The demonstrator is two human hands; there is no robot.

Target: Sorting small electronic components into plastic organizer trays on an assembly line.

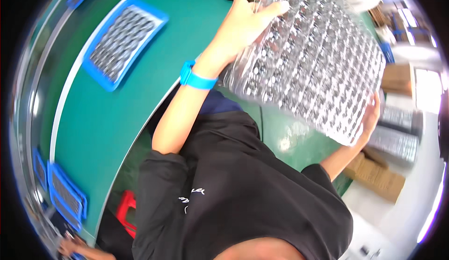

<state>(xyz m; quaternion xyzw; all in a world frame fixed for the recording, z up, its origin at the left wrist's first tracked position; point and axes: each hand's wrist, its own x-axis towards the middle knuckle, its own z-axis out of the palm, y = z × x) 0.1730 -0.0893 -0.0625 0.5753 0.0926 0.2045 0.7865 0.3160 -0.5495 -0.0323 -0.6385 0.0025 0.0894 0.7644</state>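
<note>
Both my hands hold a clear plastic blister tray up in front of me, tilted, its surface covered in rows of small shiny pockets. My left hand grips its left edge, thumb lying over the top face and the other fingers partly hidden. A bright blue band circles that wrist. At the opposite end, my right hand is closed around the tray's lower right edge, its fingers partly covered by the plastic. Whether it is one tray or several nested together, I cannot tell.
On the green work table to my left lies a blue-rimmed tray of dark parts. More blue trays and another person's hand are lower left, near a red stool. Cardboard boxes and stacked clear trays stand right.
</note>
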